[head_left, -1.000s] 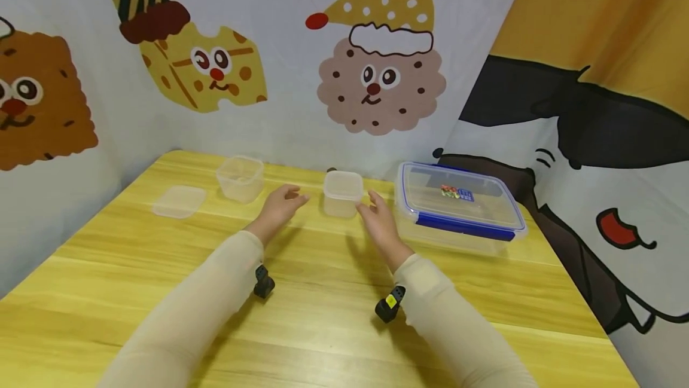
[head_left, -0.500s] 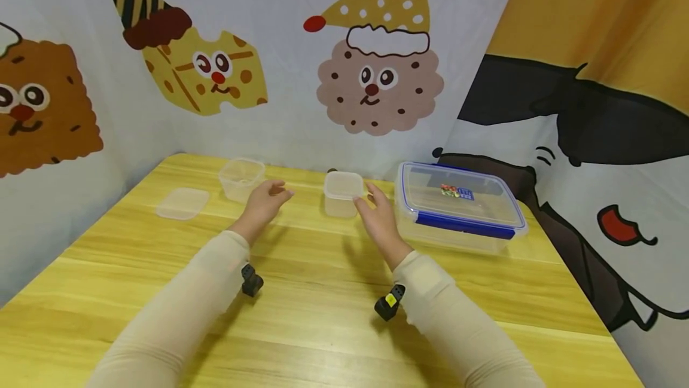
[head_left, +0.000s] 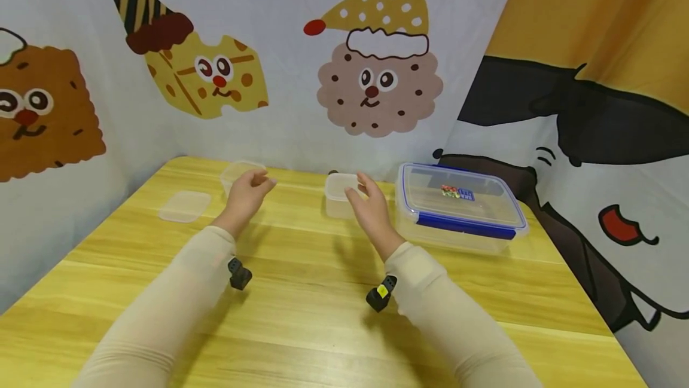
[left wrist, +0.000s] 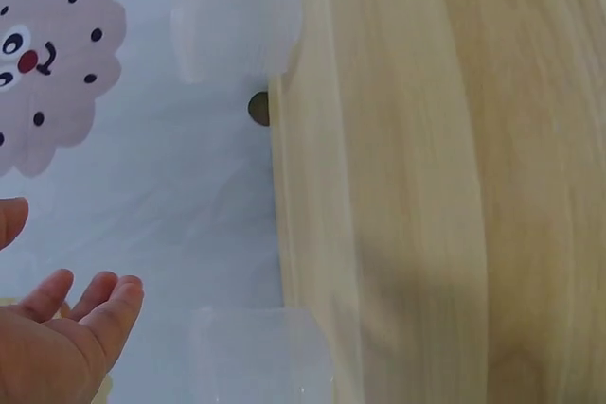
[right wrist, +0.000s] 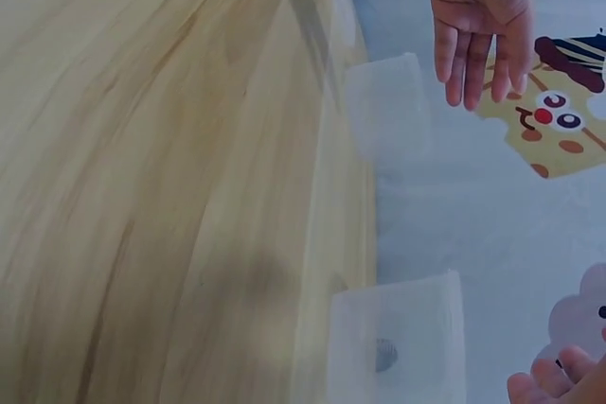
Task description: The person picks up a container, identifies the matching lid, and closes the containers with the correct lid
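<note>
Both loose-fingered and released, left hand hovers by a clear square plastic tub, right hand by a frosted lidded plastic box.

You've got room over the table between the left tub and lidded tub, but the blue-clipped box blocks back right.

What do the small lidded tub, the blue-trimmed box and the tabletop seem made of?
Lidded tub: likely plastic with a frosted finish, since it looks cloudy and translucent. Blue-trimmed box: probably clear, glossier plastic, as it looks see-through. Tabletop: wood or wood-look laminate, slightly shiny, showing grain and a soft reflection.
</note>
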`<state>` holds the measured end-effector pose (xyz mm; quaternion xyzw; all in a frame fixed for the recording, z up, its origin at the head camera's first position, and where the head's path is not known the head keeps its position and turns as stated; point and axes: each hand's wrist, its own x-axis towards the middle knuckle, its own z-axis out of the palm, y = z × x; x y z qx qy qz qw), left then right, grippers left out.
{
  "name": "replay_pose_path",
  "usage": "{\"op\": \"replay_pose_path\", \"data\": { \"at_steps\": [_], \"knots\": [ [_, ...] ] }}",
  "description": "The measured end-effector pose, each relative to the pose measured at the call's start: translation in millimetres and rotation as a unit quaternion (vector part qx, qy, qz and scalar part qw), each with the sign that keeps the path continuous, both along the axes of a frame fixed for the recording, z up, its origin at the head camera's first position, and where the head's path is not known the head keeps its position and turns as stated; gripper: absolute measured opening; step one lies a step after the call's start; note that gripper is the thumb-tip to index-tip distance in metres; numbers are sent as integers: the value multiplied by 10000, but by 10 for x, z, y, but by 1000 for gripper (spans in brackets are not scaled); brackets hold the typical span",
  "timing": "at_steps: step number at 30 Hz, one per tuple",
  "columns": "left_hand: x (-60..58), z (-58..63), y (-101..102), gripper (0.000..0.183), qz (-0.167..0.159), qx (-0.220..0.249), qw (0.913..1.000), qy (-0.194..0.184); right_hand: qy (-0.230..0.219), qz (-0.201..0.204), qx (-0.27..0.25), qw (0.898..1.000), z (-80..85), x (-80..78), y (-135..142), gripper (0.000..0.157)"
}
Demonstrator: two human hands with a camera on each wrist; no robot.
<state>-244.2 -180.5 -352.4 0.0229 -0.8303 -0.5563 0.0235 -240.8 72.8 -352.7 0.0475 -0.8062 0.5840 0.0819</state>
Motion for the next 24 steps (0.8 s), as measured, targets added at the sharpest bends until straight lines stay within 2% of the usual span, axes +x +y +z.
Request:
{"op": "replay_pose_path", "data": {
  "at_steps": [5,14,18,24],
  "knots": [
    [-10,40,-80,53,342,115,9992,178,9,80,-166,9998,13,-32,-101,53],
    [-49,94,-294,43,1592,346,9854,499,-87,413,-273,9987,88,-49,-283,54],
    [-76,59,-380,43,1891,463,9800,414,-206,542,-257,9980,90,-57,-345,55],
    [-117,11,-492,43,2121,801,9739,135,-257,651,-217,9973,66,-78,-421,56]
  ]
}}
